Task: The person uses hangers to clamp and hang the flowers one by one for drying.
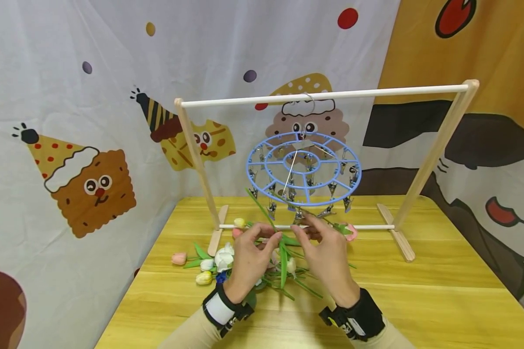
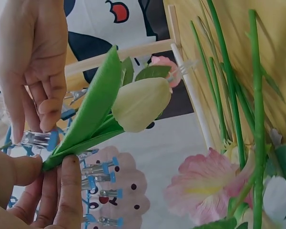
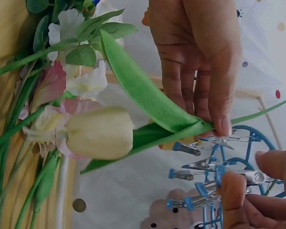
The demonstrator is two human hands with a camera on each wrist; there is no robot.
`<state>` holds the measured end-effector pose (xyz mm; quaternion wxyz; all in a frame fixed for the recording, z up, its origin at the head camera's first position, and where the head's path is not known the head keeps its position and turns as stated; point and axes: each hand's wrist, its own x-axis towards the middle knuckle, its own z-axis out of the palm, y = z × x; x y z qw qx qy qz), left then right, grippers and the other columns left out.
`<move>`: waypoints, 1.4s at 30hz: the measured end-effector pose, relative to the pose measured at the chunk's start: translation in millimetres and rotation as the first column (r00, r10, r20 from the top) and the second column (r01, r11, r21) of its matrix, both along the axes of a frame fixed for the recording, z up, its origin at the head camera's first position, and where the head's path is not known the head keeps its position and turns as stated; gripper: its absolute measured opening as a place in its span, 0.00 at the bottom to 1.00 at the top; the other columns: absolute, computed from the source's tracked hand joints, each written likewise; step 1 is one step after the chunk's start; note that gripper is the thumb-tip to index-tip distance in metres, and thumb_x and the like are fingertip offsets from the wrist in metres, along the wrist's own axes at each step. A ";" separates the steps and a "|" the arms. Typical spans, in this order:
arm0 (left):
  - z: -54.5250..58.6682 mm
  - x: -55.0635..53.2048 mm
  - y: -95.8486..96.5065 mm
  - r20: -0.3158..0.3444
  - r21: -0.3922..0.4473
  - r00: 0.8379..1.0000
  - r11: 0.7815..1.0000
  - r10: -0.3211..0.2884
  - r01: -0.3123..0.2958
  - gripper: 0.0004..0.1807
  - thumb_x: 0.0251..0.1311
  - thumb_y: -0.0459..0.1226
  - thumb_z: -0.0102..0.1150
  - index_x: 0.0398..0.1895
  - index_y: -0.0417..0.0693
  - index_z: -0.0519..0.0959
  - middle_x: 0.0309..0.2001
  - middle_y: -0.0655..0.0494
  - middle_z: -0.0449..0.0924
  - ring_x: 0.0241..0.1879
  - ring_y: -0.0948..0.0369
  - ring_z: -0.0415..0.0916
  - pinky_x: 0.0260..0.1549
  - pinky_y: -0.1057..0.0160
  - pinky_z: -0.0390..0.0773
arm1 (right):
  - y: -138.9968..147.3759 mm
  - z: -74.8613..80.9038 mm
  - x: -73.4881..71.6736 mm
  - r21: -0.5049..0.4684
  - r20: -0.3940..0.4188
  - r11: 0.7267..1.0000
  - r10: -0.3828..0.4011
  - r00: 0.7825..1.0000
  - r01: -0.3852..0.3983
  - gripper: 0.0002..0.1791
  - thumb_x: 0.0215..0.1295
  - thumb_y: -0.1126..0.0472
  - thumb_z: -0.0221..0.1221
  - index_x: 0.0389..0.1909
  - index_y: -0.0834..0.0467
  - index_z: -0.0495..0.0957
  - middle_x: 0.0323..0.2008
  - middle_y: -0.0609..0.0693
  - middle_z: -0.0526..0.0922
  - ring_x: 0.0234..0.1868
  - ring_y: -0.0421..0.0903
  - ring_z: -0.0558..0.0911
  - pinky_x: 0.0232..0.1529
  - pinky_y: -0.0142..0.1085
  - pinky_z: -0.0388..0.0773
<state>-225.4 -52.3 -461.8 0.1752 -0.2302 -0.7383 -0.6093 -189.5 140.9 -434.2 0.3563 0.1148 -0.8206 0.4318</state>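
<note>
My left hand point(image 1: 251, 259) pinches the green stem of a cream tulip point(image 2: 142, 105) just above its leaves, between thumb and fingers. The bloom points downward, and the thin stem rises up to the left toward the rack. My right hand point(image 1: 327, 254) pinches a metal clip point(image 3: 255, 177) with blue tips, close beside the stem. That clip hangs from a round blue drying rack point(image 1: 303, 202), which has several more clips around its rings.
A wooden frame point(image 1: 323, 94) with a white top bar carries the rack by a hook. Several artificial flowers point(image 1: 224, 257) lie heaped on the wooden table point(image 1: 436, 291) under my hands. A pink flower point(image 1: 351, 232) shows beyond my right hand, near the lower bar.
</note>
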 end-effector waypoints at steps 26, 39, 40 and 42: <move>0.7 4.5 14.9 0.080 0.010 0.996 0.999 -0.033 0.033 0.03 0.77 0.38 0.79 0.47 0.52 0.92 0.46 0.51 0.96 0.49 0.52 0.98 0.47 0.66 0.96 | 8.2 2.5 -9.0 -0.529 0.094 0.821 0.309 0.946 -0.215 0.13 0.81 0.66 0.73 0.61 0.66 0.90 0.44 0.59 0.98 0.36 0.44 0.96 0.40 0.37 0.96; 0.7 6.1 22.8 0.084 0.013 0.995 0.999 -0.050 0.049 0.04 0.76 0.37 0.80 0.46 0.49 0.93 0.44 0.49 0.96 0.44 0.55 0.97 0.45 0.64 0.96 | 9.1 -0.4 -10.5 -0.548 0.021 0.804 0.287 0.958 -0.230 0.12 0.83 0.71 0.69 0.60 0.71 0.91 0.35 0.42 0.95 0.34 0.38 0.94 0.39 0.33 0.94; 1.1 6.3 23.5 0.086 0.011 0.995 0.999 -0.050 0.049 0.04 0.76 0.37 0.80 0.45 0.48 0.93 0.44 0.49 0.96 0.43 0.55 0.97 0.45 0.64 0.96 | 8.7 -0.6 -11.0 -0.557 0.006 0.797 0.285 0.958 -0.233 0.12 0.82 0.72 0.68 0.60 0.72 0.91 0.34 0.42 0.96 0.34 0.38 0.94 0.38 0.32 0.94; 1.9 6.6 25.3 0.091 0.011 0.994 0.998 -0.056 0.055 0.04 0.75 0.37 0.80 0.45 0.48 0.93 0.43 0.49 0.96 0.43 0.54 0.98 0.44 0.64 0.96 | 8.4 -1.3 -11.7 -0.575 -0.016 0.784 0.277 0.961 -0.235 0.12 0.82 0.73 0.68 0.60 0.72 0.91 0.33 0.43 0.96 0.33 0.39 0.94 0.37 0.31 0.93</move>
